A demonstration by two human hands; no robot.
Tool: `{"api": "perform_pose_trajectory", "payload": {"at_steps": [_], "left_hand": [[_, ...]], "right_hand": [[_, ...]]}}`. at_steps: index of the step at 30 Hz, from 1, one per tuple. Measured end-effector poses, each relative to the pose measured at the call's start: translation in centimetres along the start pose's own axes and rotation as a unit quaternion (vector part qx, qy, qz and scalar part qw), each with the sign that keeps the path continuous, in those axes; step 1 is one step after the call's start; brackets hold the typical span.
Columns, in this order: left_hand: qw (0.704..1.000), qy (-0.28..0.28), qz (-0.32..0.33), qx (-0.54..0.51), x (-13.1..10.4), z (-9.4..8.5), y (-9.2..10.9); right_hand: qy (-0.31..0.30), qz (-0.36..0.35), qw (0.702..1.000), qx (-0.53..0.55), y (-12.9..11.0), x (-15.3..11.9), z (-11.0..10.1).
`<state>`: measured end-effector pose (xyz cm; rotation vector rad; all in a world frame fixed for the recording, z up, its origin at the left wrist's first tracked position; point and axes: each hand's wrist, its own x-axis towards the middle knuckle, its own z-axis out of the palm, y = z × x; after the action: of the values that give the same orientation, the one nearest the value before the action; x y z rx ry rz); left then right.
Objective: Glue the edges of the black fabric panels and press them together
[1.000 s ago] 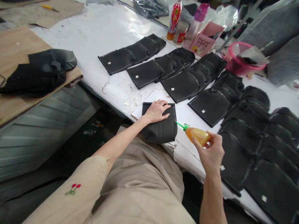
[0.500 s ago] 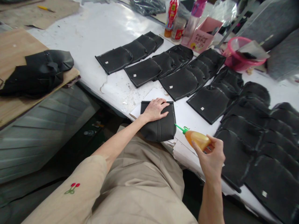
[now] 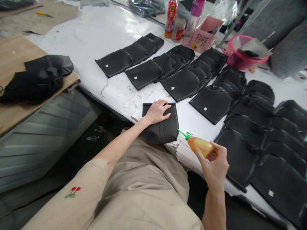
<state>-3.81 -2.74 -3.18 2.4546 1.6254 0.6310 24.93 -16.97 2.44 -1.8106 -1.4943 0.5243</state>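
Flat on a black leather-like piece (image 3: 165,129) at the table's near edge lies my left hand (image 3: 157,112), fingers spread. My right hand (image 3: 214,163) is wrapped round a squeeze bottle (image 3: 200,146) of amber liquid with a green nozzle. The nozzle tip is at the right edge of the black piece. Whether any liquid is coming out is too small to tell. Rows of overlapping black pieces (image 3: 179,86) lie beyond and to the right, several with small white tags.
Behind the rows stand a red-labelled bottle (image 3: 171,17), a glass jar (image 3: 178,30), a pink box (image 3: 205,35) and a pink basket (image 3: 240,62). A wooden board (image 3: 21,51) at the left holds crumpled black material (image 3: 45,75). A yellow pen (image 3: 43,13) lies far left.
The view has shifted slightly. The nozzle tip has moved a little down along the right edge of the black piece. My left hand keeps its place on the piece.
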Motion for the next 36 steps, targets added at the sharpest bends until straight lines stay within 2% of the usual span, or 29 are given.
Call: {"api": "perform_pose_trajectory", "payload": {"at_steps": [6, 13, 17, 21, 28, 36], "left_hand": [[0.997, 0.012, 0.047, 0.065, -1.0, -1.4, 1.7], [0.993, -0.027, 0.084, 0.084, -3.9, -2.3, 4.0], [0.993, -0.045, 0.104, 0.012, -4.7, -2.3, 4.9], [0.984, -0.060, 0.158, -0.048, -5.7, -1.9, 5.9], [0.983, -0.071, 0.157, -0.057, -6.3, -1.1, 5.5], [0.985, -0.057, 0.149, -0.060, -6.6, -0.7, 5.4]], "right_hand": [[-0.014, 0.015, 0.999, 0.026, -0.4, -0.1, 0.1], [-0.006, 0.025, 0.999, 0.042, -0.6, 0.0, 0.7], [-0.007, 0.021, 0.999, 0.040, -0.3, 0.0, 0.8], [-0.010, 0.027, 0.999, 0.043, -0.2, 0.0, 0.7], [-0.021, 0.031, 0.998, 0.054, -0.4, -0.6, 0.5], [-0.018, 0.027, 0.998, 0.059, -0.5, -1.5, 0.1]]}}
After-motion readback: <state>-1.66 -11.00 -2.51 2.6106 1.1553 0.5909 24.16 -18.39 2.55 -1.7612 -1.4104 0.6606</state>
